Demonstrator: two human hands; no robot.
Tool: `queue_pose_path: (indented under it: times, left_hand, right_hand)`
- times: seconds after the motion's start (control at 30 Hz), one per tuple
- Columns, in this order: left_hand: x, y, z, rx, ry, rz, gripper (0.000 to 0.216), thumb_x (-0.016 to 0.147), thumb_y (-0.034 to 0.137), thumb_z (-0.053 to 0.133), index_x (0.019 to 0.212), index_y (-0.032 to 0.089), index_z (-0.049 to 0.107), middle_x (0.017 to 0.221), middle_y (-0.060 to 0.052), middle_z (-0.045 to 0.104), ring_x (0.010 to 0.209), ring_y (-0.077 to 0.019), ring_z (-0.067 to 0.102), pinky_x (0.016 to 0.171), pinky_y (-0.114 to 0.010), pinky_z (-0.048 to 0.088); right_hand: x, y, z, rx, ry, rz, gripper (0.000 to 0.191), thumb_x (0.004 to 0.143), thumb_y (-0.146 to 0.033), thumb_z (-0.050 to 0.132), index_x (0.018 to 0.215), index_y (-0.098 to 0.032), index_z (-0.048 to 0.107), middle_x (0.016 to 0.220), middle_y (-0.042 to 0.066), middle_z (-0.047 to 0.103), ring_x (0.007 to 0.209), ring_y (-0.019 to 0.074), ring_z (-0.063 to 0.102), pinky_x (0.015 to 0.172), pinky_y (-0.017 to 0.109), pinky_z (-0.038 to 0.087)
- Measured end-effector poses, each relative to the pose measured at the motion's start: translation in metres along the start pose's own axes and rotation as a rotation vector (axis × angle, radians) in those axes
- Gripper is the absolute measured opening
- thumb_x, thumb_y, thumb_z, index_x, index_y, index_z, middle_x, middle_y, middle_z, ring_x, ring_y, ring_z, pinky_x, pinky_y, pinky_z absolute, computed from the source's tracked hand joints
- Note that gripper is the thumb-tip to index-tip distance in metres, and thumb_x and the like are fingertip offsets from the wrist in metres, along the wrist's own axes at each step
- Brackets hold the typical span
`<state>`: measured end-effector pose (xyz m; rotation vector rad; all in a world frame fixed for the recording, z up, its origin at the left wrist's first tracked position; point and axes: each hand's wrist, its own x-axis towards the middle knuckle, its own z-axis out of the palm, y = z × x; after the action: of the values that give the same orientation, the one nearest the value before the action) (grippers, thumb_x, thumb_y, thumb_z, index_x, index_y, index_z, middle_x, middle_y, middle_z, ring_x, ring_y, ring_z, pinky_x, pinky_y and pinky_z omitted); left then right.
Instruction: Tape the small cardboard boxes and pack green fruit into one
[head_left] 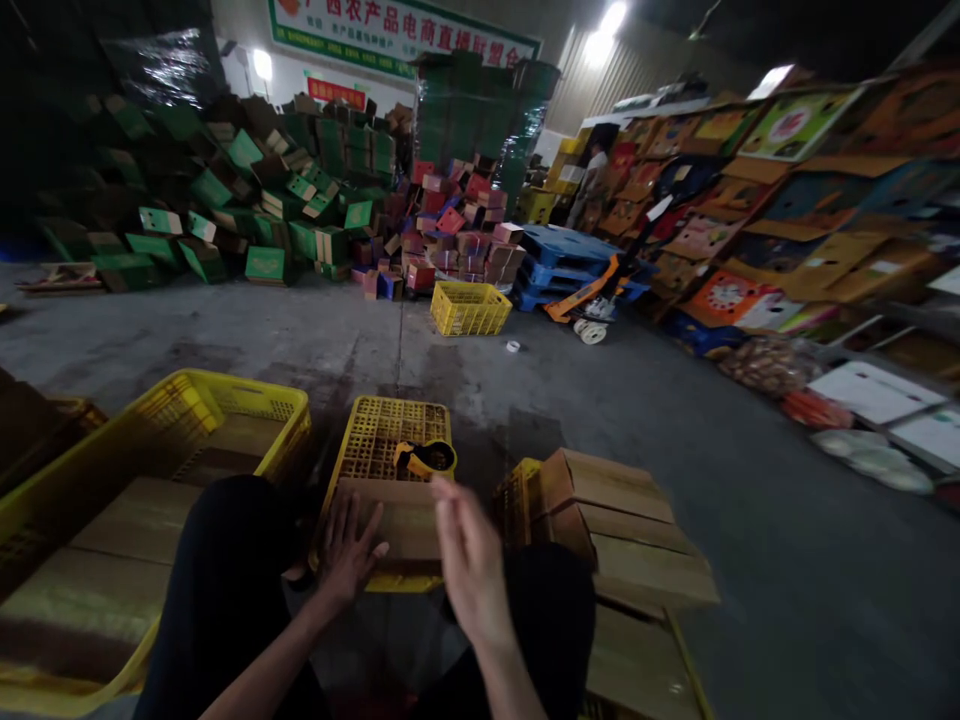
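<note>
A brown cardboard box [409, 520] lies between my knees on an upturned yellow plastic crate [401, 415]. My left hand [349, 550] rests on the box's left end with its fingers spread. At the right end is my right hand [469, 560], fingers stretched out and slightly blurred, holding nothing; whether it touches the box I cannot tell. Just beyond the box, a yellow and black tape dispenser [425, 457] lies on the crate's grid.
To my left stands a large yellow crate [281, 405] holding cardboard boxes. Several cardboard boxes [637, 530] fill a crate on my right. Farther off are another yellow crate [471, 310], a pallet jack [592, 300], blue pallets [562, 245] and heaped green boxes [266, 262].
</note>
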<state>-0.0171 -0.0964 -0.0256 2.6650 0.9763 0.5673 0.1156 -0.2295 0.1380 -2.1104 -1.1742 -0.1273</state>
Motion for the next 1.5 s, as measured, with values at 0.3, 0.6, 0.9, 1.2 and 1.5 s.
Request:
queue_pose_path:
  times: [0.3, 0.6, 0.9, 1.2, 1.5]
  left_hand:
    - [-0.001, -0.004, -0.009, -0.014, -0.020, 0.028, 0.050, 0.100, 0.031, 0.047, 0.150, 0.029, 0.052, 0.168, -0.007, 0.025, 0.156, -0.0364, 0.014, 0.122, -0.055, 0.024]
    - [-0.012, -0.027, -0.026, -0.027, -0.077, -0.195, 0.065, 0.103, 0.045, 0.036, 0.159, 0.013, 0.033, 0.165, -0.017, 0.029, 0.155, -0.0338, 0.021, 0.122, -0.057, 0.022]
    - [-0.007, -0.028, -0.012, -0.176, 0.005, -0.202, 0.070, 0.104, 0.050, 0.032, 0.155, 0.002, 0.036, 0.164, -0.025, 0.026, 0.155, -0.0364, 0.020, 0.123, -0.057, 0.023]
    - [-0.001, -0.023, -0.020, -0.436, 0.045, -0.159, 0.063, 0.106, 0.049, 0.027, 0.145, 0.008, 0.054, 0.158, -0.019, 0.042, 0.153, -0.0310, 0.029, 0.125, -0.051, 0.022]
    - [0.001, -0.020, -0.029, -0.650, 0.142, -0.259, 0.058, 0.106, 0.048, 0.029, 0.153, 0.018, 0.046, 0.155, -0.012, 0.049, 0.150, -0.0262, 0.037, 0.125, -0.048, 0.026]
  right_hand:
    - [-0.063, 0.018, 0.085, -0.136, -0.277, -0.093, 0.043, 0.105, -0.026, 0.039, 0.142, -0.023, 0.060, 0.151, 0.004, 0.054, 0.148, 0.0266, 0.039, 0.118, 0.046, 0.041]
    - [-0.062, 0.057, 0.082, -0.303, -0.226, 0.095, 0.055, 0.109, -0.040, 0.025, 0.155, -0.016, 0.042, 0.159, 0.013, 0.043, 0.149, 0.0299, 0.036, 0.120, 0.056, 0.027]
    - [-0.061, 0.037, 0.102, -0.309, -0.214, 0.007, 0.055, 0.107, -0.036, 0.034, 0.156, -0.010, 0.040, 0.162, 0.014, 0.037, 0.153, 0.0342, 0.026, 0.121, 0.055, 0.027]
    - [-0.039, -0.010, 0.141, -0.165, -0.330, -0.166, 0.054, 0.102, -0.017, 0.037, 0.156, -0.014, 0.039, 0.160, 0.011, 0.041, 0.153, 0.0291, 0.028, 0.124, 0.051, 0.026]
    - [-0.021, -0.013, 0.140, -0.085, -0.407, -0.282, 0.054, 0.106, -0.025, 0.038, 0.160, -0.024, 0.031, 0.162, 0.003, 0.038, 0.153, 0.0235, 0.027, 0.124, 0.048, 0.026]
